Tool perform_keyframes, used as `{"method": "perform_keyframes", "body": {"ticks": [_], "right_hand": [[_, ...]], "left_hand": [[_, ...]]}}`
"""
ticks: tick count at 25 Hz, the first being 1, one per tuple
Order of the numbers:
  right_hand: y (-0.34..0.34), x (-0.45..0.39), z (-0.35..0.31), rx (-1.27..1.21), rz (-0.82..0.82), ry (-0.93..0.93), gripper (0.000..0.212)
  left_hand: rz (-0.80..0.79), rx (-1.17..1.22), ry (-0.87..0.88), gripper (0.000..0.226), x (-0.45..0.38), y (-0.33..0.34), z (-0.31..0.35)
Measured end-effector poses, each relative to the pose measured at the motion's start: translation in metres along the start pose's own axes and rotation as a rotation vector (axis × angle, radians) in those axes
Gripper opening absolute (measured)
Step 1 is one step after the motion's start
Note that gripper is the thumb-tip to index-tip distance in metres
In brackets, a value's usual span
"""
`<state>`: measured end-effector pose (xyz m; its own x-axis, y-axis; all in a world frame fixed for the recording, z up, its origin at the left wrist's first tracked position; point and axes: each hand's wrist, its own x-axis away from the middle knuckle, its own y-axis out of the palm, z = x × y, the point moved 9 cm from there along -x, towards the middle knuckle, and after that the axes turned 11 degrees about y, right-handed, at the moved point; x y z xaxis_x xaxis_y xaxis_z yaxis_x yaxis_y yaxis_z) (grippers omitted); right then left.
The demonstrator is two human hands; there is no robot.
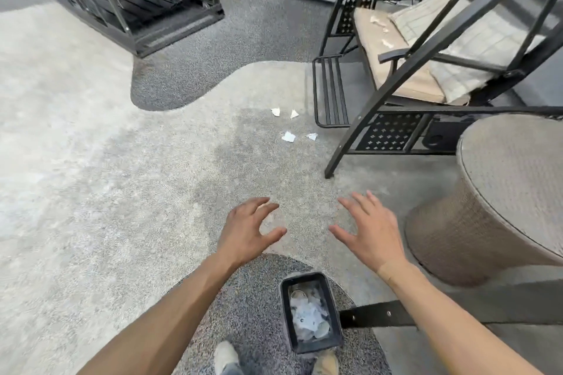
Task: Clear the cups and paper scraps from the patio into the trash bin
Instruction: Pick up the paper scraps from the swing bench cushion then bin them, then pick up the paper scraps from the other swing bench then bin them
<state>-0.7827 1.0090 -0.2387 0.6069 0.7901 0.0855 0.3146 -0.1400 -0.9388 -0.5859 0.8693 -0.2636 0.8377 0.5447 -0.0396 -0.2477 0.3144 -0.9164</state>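
We hold our left hand [246,228] and right hand [370,230] out above the floor [122,192], both empty with fingers spread, just beyond the bin [310,313]. The bin stands upright between our shoes [225,356], mouth up, its long axis running away from us; cups [321,329] and paper lie inside. Four scraps [288,137] lie on the floor well beyond the bin, near the swing [396,70], with more on its seat.

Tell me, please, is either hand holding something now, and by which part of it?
Nothing is held. The left hand and the right hand are both open and empty, fingers spread, above the floor beyond the trash bin.
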Motion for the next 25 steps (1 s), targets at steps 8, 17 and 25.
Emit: {"method": "perform_keyframes", "body": {"ticks": [8, 17, 25], "right_hand": [[-0.066, -0.005, -0.123, 0.031, 0.192, -0.133, 0.073], [-0.059, -0.027, -0.318, 0.052, 0.271, -0.243, 0.081], [-0.055, -0.067, -0.396, 0.039, 0.331, -0.303, 0.080]], "left_hand": [[0.128, -0.135, 0.065, 0.084, 0.031, -0.144, -0.063], [0.264, -0.232, 0.047, 0.089, 0.082, -0.285, -0.200], [0.308, -0.255, 0.035, 0.090, 0.064, -0.333, -0.263]]}}
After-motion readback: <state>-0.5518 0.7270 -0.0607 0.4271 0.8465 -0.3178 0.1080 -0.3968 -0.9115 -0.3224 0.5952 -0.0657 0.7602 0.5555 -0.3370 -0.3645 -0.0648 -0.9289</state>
